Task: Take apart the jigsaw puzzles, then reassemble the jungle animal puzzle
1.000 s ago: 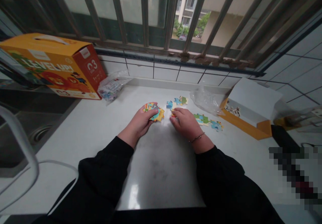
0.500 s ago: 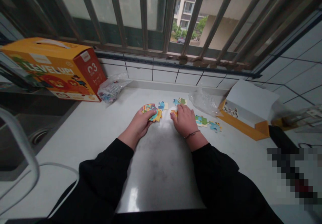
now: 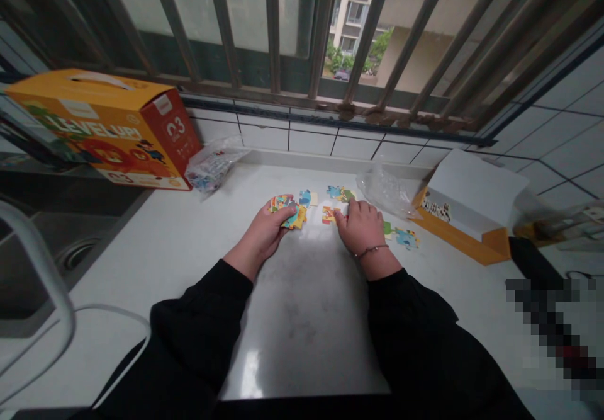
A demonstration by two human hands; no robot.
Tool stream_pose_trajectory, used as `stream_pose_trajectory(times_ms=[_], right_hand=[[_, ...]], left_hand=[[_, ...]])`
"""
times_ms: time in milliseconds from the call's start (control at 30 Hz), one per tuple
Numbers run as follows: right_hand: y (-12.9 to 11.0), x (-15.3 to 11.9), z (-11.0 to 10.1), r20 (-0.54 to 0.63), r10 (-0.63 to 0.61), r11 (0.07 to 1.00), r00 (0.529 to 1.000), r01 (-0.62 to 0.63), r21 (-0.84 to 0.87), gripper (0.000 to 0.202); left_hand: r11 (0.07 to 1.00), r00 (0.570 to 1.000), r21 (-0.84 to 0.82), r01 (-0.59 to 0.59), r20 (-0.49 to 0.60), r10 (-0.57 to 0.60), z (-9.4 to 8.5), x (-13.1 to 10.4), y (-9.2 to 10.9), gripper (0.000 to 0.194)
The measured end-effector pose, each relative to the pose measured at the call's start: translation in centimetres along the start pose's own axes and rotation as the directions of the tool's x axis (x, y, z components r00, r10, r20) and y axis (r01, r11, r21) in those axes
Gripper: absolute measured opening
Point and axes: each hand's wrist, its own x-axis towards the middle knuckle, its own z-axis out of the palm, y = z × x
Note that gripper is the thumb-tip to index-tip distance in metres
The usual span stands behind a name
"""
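A person in black sleeves point(image 3: 202, 319) works over a pale counter point(image 3: 292, 351) beneath a barred window, the left hand point(image 3: 262, 234) closed around a small stack of puzzle pieces point(image 3: 296, 218), thumb pressed on the uppermost one. The right hand point(image 3: 362, 228), a thin bracelet point(image 3: 372, 252) at its wrist, rests low over the counter with fingers curled and bunched; whether it grips anything beneath the palm cannot be told. Just beside its thumb lies a red and yellow piece point(image 3: 328, 214), between the two hands. Beyond the stack sits a blue piece point(image 3: 306, 198), while a blue and green pair point(image 3: 340, 193) lies near the right fingertips. More pieces, a green one point(image 3: 387, 227) partly hidden by the hand and a blue one point(image 3: 406, 238), stretch out to the right. A crumpled clear bag point(image 3: 384, 190) stands behind them, close to an orange carton point(image 3: 457, 237) whose white lid is raised over black-and-white contents point(image 3: 435, 208). At far left, a yellow and red box point(image 3: 108, 133) printed "LEVEL UP!" stands near the sink point(image 3: 28, 244), a filled plastic pouch point(image 3: 214, 167) slumped against its corner. Through the bars point(image 3: 274, 36), a building point(image 3: 356, 14) and green shrubs point(image 3: 340, 59) are visible outside.
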Motion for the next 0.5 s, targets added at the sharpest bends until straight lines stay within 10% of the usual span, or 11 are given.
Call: stream_pose_trajectory(times_ms=[500], right_hand=[[-0.3,-0.3,0.0,0.056,0.043,0.998,0.997,-0.04,-0.053,0.073]], left_hand=[[0.999,0.997,0.014,-0.036,-0.063,0.037,0.0,0.2,-0.1,0.053]])
